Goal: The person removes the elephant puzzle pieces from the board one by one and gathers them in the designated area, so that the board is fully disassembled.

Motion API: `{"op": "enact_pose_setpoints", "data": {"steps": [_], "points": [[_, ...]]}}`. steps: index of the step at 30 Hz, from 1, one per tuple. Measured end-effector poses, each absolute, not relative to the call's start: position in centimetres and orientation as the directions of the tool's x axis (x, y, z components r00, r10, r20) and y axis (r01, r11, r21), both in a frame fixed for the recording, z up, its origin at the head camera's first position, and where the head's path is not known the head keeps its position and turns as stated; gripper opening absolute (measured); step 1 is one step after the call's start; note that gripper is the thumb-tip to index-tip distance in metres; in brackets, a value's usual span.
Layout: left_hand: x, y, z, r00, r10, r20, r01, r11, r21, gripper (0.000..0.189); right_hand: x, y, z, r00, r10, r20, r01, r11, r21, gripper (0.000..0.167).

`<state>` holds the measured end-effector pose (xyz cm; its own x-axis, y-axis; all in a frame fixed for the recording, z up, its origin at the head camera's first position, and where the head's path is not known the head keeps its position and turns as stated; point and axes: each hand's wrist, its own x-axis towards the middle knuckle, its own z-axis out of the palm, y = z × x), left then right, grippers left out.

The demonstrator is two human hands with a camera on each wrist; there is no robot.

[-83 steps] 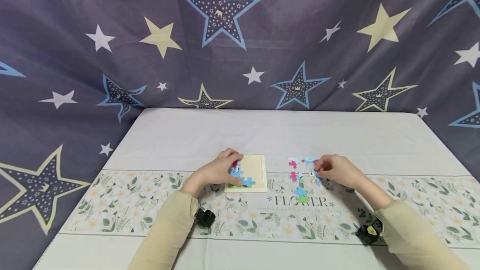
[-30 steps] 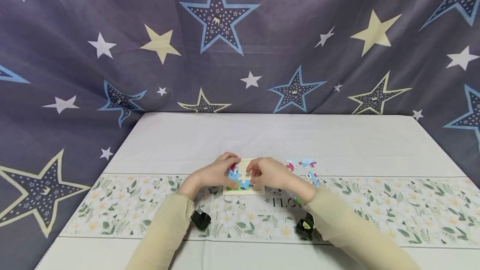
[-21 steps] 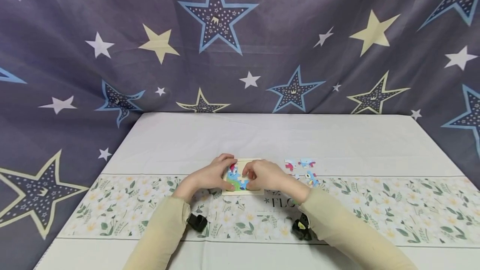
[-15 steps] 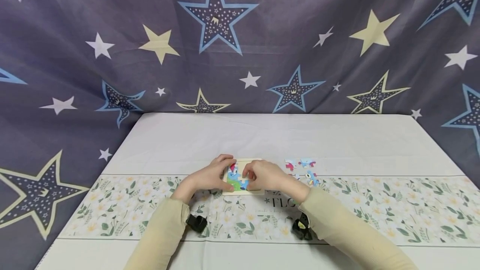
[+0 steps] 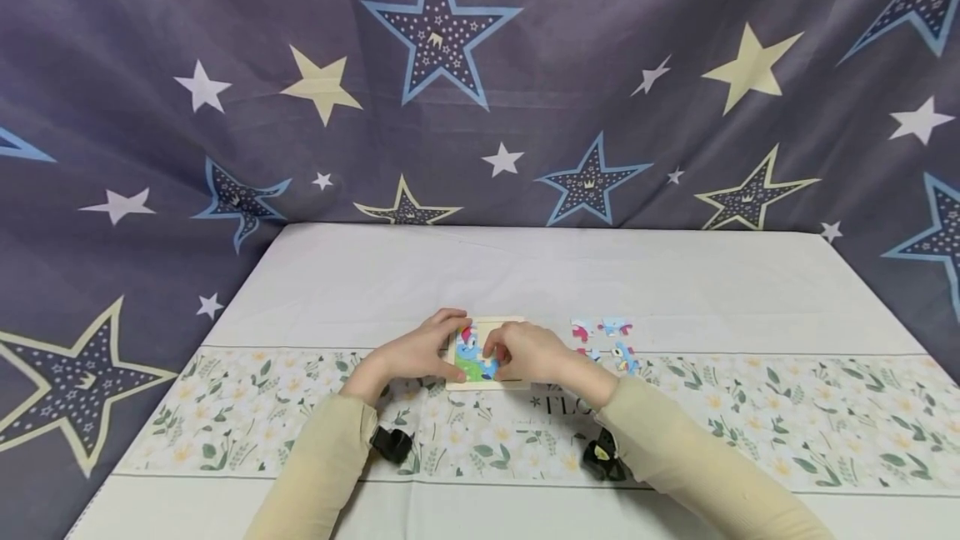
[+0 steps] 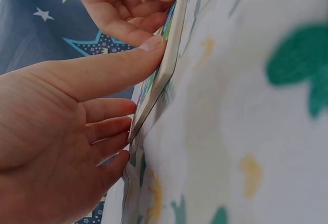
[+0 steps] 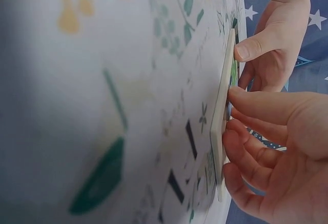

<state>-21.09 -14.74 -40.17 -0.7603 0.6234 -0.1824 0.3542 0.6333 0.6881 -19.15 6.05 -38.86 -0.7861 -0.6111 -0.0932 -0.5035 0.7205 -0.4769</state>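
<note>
A shallow, pale wooden puzzle tray point(image 5: 487, 386) lies on the table, with fitted pieces showing a blue cartoon figure point(image 5: 467, 348) over green along its left and lower parts. My left hand point(image 5: 420, 350) holds the tray's left side, its thumb on the near edge and its fingers at the far left. My right hand point(image 5: 532, 352) bends over the tray's right half, thumb and fingertips pinched down at its surface. Blue shows beneath that thumb in the right wrist view; the puzzle piece in the pinch is mostly hidden by the fingers.
Right of the tray lie loose puzzle pieces: a pink-and-white one point(image 5: 581, 329), a light blue one point(image 5: 615, 327), a blue one point(image 5: 624, 358) and others partly covered by the right forearm. A flowered cloth strip point(image 5: 750, 415) crosses the white table; a starry curtain point(image 5: 525, 107) hangs behind.
My right hand has come left from the loose pieces to the tray and lowered its fingertips there. My left thumb has slid slightly toward the tray's left edge. The tray stays in place.
</note>
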Motion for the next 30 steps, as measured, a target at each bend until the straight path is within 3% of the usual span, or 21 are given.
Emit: {"op": "enact_pose_setpoints", "data": {"steps": [30], "points": [[-21.04,-14.7,-40.0,-0.76,0.627,-0.174,0.366,0.634,0.681,0.083,-18.56,5.78,-39.07,-0.815,-0.571,-0.096,-0.464,0.743,-0.482,0.025]]}}
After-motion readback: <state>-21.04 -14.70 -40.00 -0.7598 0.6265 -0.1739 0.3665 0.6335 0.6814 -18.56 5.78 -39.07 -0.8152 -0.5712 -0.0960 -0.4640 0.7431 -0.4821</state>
